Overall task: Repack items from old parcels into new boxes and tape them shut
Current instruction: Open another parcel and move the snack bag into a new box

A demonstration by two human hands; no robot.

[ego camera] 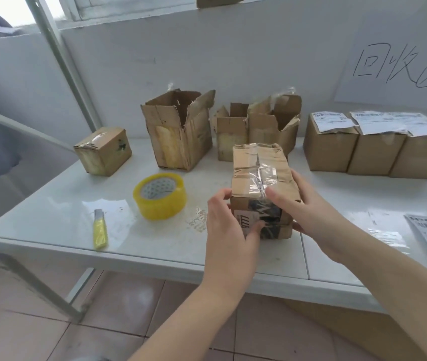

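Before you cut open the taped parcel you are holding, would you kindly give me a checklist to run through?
1. Steady parcel: ok, the left hand and right hand grip it on the table.
2. Seal cut: not ok, clear tape crosses its top.
3. Reach to the utility knife: ok, it lies near the table's front edge.
4. Knife blade retracted: cannot tell.
5. Free hand for the knife: not ok, both hold the parcel.
6. Ready tape roll: ok, beside the knife.
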